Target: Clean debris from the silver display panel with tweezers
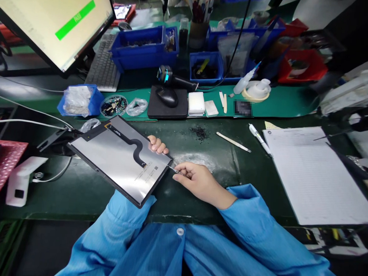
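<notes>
A tablet screen panel (116, 164), silvery on its back with a black curved ribbon cable (137, 150), is held tilted above the bench. My left hand (158, 145) grips it from underneath, with fingertips curled over the far edge and the palm hidden below. Pinched between the thumb and fingers of my right hand (196, 180) is a thin metal tool (173, 168), perhaps tweezers or a blade; its tip meets the panel's right edge near the corner. Beyond my right hand, black scraps (200, 133) lie in a small heap beside a pale stick-like tool (233, 141).
At the right lie a lined paper sheet (318, 175) and a white pen (260, 140). A mouse (167, 96), a barcode scanner (176, 79) and blue bins (141, 48) line the back. A monitor (55, 25) stands back left; a white cable (57, 174) crosses the left.
</notes>
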The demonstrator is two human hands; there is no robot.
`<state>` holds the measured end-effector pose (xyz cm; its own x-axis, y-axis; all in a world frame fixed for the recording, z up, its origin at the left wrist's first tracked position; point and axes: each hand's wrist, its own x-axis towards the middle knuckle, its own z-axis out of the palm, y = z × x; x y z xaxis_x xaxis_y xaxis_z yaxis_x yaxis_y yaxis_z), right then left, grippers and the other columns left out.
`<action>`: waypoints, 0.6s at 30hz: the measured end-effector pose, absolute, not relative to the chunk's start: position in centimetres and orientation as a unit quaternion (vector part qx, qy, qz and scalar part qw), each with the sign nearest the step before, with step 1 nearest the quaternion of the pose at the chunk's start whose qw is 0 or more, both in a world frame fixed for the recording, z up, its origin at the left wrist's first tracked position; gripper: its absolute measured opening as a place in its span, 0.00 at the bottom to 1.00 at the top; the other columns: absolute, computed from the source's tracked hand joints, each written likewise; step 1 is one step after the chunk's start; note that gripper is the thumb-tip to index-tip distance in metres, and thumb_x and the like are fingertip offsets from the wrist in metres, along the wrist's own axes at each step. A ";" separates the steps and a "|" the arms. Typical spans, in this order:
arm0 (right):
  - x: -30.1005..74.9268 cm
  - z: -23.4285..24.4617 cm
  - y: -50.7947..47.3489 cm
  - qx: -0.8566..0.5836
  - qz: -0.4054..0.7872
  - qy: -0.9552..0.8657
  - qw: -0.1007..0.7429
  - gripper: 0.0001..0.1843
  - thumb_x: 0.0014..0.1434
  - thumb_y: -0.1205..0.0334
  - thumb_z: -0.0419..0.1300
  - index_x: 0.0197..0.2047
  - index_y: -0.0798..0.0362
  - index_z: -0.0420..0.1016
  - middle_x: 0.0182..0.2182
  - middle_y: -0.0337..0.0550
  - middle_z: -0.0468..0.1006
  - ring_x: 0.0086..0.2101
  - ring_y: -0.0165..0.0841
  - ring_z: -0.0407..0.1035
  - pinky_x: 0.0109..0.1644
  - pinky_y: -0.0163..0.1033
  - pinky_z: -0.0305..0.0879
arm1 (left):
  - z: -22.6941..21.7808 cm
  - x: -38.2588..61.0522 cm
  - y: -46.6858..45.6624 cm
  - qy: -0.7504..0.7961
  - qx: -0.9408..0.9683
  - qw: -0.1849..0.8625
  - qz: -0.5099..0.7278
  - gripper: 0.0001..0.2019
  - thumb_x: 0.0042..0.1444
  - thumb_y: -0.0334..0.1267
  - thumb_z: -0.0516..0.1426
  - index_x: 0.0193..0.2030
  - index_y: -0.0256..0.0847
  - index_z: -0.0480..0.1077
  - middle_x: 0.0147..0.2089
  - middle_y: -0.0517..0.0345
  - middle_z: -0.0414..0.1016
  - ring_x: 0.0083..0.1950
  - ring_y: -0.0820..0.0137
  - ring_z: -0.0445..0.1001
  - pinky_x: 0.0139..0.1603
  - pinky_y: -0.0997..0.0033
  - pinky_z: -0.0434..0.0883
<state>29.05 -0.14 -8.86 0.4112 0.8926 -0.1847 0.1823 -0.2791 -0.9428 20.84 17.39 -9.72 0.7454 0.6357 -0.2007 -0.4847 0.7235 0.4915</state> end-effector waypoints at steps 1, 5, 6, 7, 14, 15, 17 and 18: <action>28.9 -9.1 -0.2 -0.697 0.395 -0.370 0.471 0.08 0.62 0.57 0.65 0.42 0.50 0.79 0.30 0.37 0.78 0.29 0.31 0.70 0.34 0.36 0.66 | -9.8 20.8 17.4 0.178 0.208 0.910 0.310 0.15 0.69 0.41 0.49 0.29 0.42 0.59 0.25 0.64 0.52 0.23 0.75 0.59 0.29 0.75 0.70; 28.6 -9.0 -0.3 -0.695 0.395 -0.371 0.473 0.09 0.65 0.56 0.62 0.43 0.51 0.79 0.30 0.38 0.78 0.28 0.30 0.70 0.32 0.35 0.65 | -11.2 20.5 17.9 0.147 0.189 0.924 0.299 0.15 0.68 0.44 0.50 0.30 0.42 0.61 0.26 0.63 0.56 0.24 0.75 0.61 0.29 0.74 0.70; 28.5 -8.8 -0.3 -0.698 0.389 -0.376 0.469 0.09 0.66 0.56 0.61 0.43 0.51 0.79 0.30 0.38 0.78 0.28 0.30 0.69 0.32 0.34 0.65 | -12.0 20.5 18.3 0.136 0.181 0.930 0.291 0.15 0.67 0.44 0.51 0.29 0.42 0.61 0.25 0.63 0.57 0.23 0.75 0.60 0.28 0.74 0.69; 28.4 -8.6 -0.3 -0.697 0.386 -0.385 0.466 0.10 0.67 0.56 0.60 0.41 0.51 0.80 0.31 0.38 0.78 0.27 0.29 0.69 0.31 0.34 0.64 | -13.1 20.8 18.8 0.124 0.169 0.932 0.295 0.16 0.67 0.43 0.53 0.28 0.42 0.61 0.23 0.65 0.56 0.21 0.76 0.58 0.24 0.75 0.66; 28.4 -10.8 0.8 -0.673 0.420 -0.311 0.523 0.19 0.51 0.46 0.74 0.39 0.50 0.80 0.25 0.33 0.73 0.24 0.26 0.63 0.26 0.32 0.58 | -18.5 24.8 21.8 0.029 0.095 0.950 0.295 0.17 0.63 0.48 0.54 0.24 0.50 0.67 0.13 0.65 0.49 0.14 0.72 0.53 0.22 0.71 0.64; 28.3 -11.2 1.1 -0.673 0.422 -0.295 0.531 0.21 0.48 0.45 0.75 0.38 0.50 0.80 0.24 0.32 0.72 0.23 0.26 0.63 0.26 0.32 0.59 | -18.3 24.7 21.9 0.018 0.100 0.953 0.286 0.15 0.63 0.48 0.54 0.25 0.51 0.69 0.14 0.64 0.50 0.15 0.71 0.55 0.23 0.70 0.65; 28.3 -11.5 1.3 -0.676 0.437 -0.277 0.525 0.21 0.45 0.41 0.75 0.34 0.46 0.80 0.23 0.30 0.71 0.21 0.26 0.63 0.24 0.33 0.59 | -17.8 24.0 22.0 0.002 0.116 0.956 0.270 0.11 0.62 0.47 0.56 0.28 0.53 0.71 0.15 0.64 0.54 0.16 0.70 0.58 0.23 0.68 0.66; 28.3 -11.4 1.4 -0.680 0.440 -0.278 0.516 0.19 0.46 0.39 0.73 0.32 0.44 0.80 0.22 0.28 0.71 0.19 0.27 0.63 0.24 0.34 0.59 | -17.6 23.6 22.1 -0.009 0.125 0.958 0.259 0.10 0.62 0.47 0.57 0.30 0.53 0.72 0.15 0.64 0.55 0.17 0.70 0.59 0.23 0.68 0.67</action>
<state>28.27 1.41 -11.37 0.4589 0.8321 -0.3116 -0.0766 -0.3124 -0.9469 23.64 22.08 -17.55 0.8661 0.4931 0.0818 -0.4976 0.8350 0.2348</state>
